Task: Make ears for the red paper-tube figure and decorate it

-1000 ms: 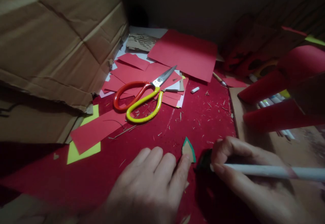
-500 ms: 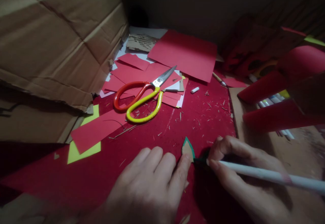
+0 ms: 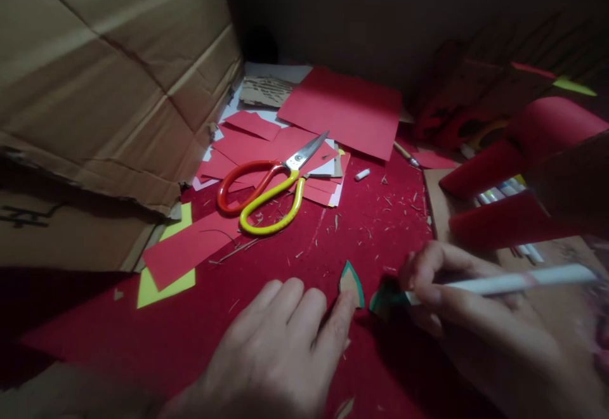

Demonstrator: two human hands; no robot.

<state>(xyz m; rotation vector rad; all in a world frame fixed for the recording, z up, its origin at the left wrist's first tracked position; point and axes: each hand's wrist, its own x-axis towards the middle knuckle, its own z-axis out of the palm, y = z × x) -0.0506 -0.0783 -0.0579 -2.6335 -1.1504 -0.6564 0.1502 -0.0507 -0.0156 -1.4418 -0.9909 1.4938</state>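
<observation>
We see a dim scene, palely lit on the bench (image 3: 304, 260) ahead of the left grip (image 3: 276, 336) and fading to near black beyond. Deep shadow pools beneath the right grip (image 3: 471, 305), whose outline looks soft. Scissors (image 3: 309, 150) ahead gleam faintly; the outer edges look stretched and blurry.

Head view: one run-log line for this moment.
left hand: finger on green-edged cardboard piece | right hand: holding white-barrelled pen, tip unclear | scissors: unheld, blades over red paper scraps

Red surface (image 3: 266, 259) bears scissors (image 3: 271, 198), papers (image 3: 341, 112), scraps (image 3: 386, 208).
</observation>
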